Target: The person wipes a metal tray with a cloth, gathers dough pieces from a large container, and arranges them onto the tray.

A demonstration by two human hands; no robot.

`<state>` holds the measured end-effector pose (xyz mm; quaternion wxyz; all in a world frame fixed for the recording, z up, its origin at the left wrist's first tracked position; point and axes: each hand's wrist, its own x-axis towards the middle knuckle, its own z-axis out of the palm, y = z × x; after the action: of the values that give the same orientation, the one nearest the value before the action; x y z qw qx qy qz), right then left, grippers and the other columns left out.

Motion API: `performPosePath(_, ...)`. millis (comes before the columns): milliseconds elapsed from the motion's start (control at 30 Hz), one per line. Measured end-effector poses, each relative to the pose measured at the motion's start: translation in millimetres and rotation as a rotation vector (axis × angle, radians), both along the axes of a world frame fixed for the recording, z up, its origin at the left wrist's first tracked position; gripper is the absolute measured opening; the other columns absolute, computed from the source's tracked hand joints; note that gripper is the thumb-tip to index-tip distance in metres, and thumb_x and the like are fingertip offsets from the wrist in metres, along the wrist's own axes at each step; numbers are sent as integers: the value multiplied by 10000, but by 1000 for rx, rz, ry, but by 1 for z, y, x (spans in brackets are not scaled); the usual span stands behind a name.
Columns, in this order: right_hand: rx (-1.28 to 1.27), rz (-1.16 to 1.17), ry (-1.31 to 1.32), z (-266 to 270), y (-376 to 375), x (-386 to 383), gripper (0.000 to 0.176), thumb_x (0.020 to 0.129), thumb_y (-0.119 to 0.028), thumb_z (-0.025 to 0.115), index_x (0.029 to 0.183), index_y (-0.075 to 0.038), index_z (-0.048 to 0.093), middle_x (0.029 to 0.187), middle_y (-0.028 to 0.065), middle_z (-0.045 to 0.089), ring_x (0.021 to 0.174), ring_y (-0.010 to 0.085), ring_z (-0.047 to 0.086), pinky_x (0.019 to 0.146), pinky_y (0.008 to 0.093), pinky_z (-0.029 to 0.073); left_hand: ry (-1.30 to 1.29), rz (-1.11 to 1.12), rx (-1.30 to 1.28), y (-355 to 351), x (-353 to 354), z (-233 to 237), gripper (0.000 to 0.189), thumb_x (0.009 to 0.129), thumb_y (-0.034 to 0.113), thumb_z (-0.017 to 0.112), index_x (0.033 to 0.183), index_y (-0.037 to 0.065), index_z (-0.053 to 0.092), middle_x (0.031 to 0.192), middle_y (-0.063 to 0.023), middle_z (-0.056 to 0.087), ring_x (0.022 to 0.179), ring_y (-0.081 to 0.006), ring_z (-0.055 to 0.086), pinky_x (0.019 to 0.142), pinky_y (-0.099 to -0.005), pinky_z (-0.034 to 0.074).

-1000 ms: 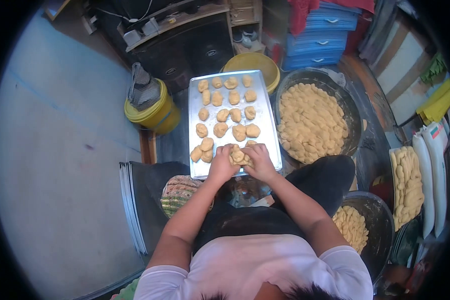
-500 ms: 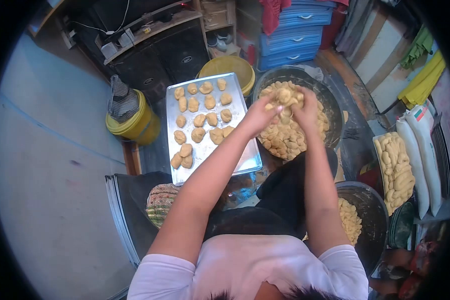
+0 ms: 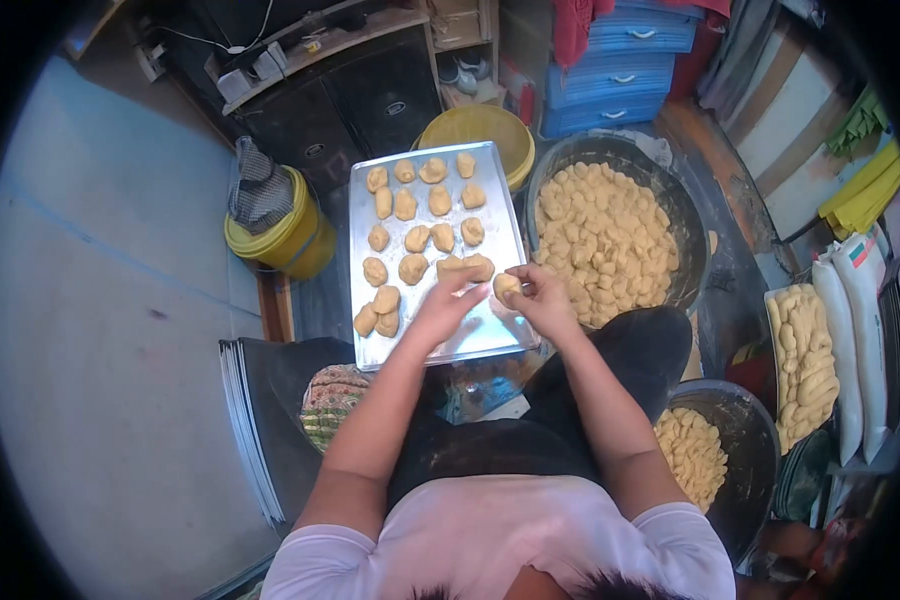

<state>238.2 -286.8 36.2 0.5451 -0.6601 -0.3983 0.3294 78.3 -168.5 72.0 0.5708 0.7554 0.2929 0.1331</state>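
Observation:
Over the near right part of a metal baking tray (image 3: pixel 436 318), my right hand (image 3: pixel 547 305) pinches a small lump of dough (image 3: pixel 507 289) between thumb and fingers. My left hand (image 3: pixel 446 308) is just left of that lump, its fingers apart and holding nothing I can see. Its fingertips are close to dough pieces (image 3: pixel 478 266) lying on the tray. Other tan dough pieces (image 3: pixel 440 201) sit in loose rows, with a small cluster at the near left. Right of the tray, a large dark basin (image 3: pixel 692 235) holds a heap of dough lumps (image 3: pixel 610 240).
A second dark basin (image 3: pixel 755 455) with dough lumps is at my right knee. Beyond it are a tray of long dough pieces (image 3: pixel 803 365) and white sacks (image 3: pixel 850 330). Yellow buckets (image 3: pixel 295 240) stand behind and left of the tray. Blue drawers (image 3: pixel 620 75) are at the back.
Both hands have come from above the large basin to the tray on the left. Earlier they gathered several dough lumps; now a single lump shows in my right hand.

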Motion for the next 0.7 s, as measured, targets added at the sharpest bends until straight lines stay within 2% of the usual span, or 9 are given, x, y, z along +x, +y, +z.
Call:
performPosePath(33, -12, -82, -98, 4, -1, -11, 399, 758, -130, 712, 1121, -29, 581, 858, 89, 593, 684, 169, 586, 648, 293, 496, 40, 147, 433, 11, -20, -14, 430, 841, 293, 653, 1160, 13, 587, 1221, -197, 563, 1184, -317, 501, 966, -397, 407)
performPosePath(100, 8, -193, -204, 2, 0, -30, 372, 754, -168, 729, 1061, -36, 565, 879, 76, 588, 717, 169, 596, 653, 297, 495, 334, 308, 814, 35, -56, -17, 422, 812, 267, 655, 1148, 19, 593, 1174, -208, 577, 1120, -344, 529, 938, -446, 412)
performPosePath(133, 5, -194, -202, -8, 1, -32, 372, 754, -168, 729, 1061, -36, 565, 879, 76, 588, 717, 169, 596, 653, 297, 495, 336, 306, 813, 41, -66, -19, 422, 812, 267, 655, 1148, 19, 593, 1174, -208, 577, 1120, -344, 529, 938, -446, 412)
performPosePath(200, -128, -12, -638, -30, 7, -38, 363, 782, -243, 698, 1035, -39, 536, 920, 112, 587, 770, 288, 619, 697, 401, 505, 643, 303, 761, 46, -84, -23, 379, 797, 268, 650, 1099, 42, 616, 1096, -186, 614, 1054, -322, 558, 915, -483, 393)
performPosePath(233, -216, -1, -584, -19, 8, -44, 334, 778, -292, 689, 965, -54, 548, 940, 112, 578, 857, 316, 597, 748, 435, 480, 644, 311, 757, 46, -87, -28, 379, 797, 268, 650, 1099, 42, 616, 1096, -186, 614, 1054, -322, 558, 915, -483, 393)
performPosePath(367, -212, 68, -775, -8, 19, -48, 283, 763, -258, 688, 959, -86, 577, 932, 96, 569, 902, 289, 570, 782, 414, 448, 531, 288, 829, 36, -74, -28, 384, 790, 337, 653, 1083, 89, 645, 969, -153, 657, 1021, -304, 571, 934, -471, 332)
performPosePath(467, -12, 46, -775, -6, 27, -58, 264, 751, -216, 673, 985, -115, 605, 949, 83, 559, 955, 275, 533, 810, 406, 410, 500, 175, 749, 4, -47, -28, 374, 783, 344, 660, 1053, 86, 650, 908, -135, 662, 996, -283, 572, 952, -492, 305)
performPosePath(533, -68, 39, -844, -7, 35, -59, 317, 740, -172, 645, 1050, -119, 610, 980, 86, 546, 975, 280, 519, 813, 415, 397, 405, 115, 837, -15, -37, -39, 418, 750, 339, 692, 1079, 84, 656, 898, -161, 660, 941, -299, 589, 918, -464, 318)
performPosePath(700, -48, -145, -802, -15, 52, -29, 360, 724, -143, 629, 1081, -98, 605, 1095, 105, 553, 1003, 290, 532, 849, 427, 414, 337, 81, 844, -17, -56, -36, 542, 756, 308, 679, 1237, 88, 561, 990, -156, 646, 1067, -303, 541, 924, -471, 323)
